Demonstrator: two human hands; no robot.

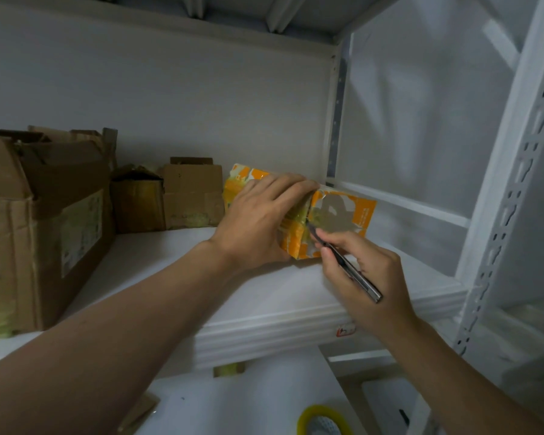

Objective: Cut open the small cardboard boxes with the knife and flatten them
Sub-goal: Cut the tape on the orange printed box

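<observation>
The orange box (357, 211), torn and taped, stands on the white shelf (289, 293), with free room to its right. The left hand (258, 215) presses on it with straight fingers. The right hand (369, 277) grips a thin metal knife (349, 265), and its tip touches the box's seam. Brown boxes (189, 193) stand just to the left.

The small orange cardboard box (336, 215) wears torn, glossy tape; the slim knife (347, 265) looks metallic; the white shelf (296, 296) is smooth painted metal; brown cartons (44, 221) look matt, creased.

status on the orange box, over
Left hand presses orange box on shelf. Right hand grips knife, tip at taped seam. Brown boxes left, clear of cut.
</observation>
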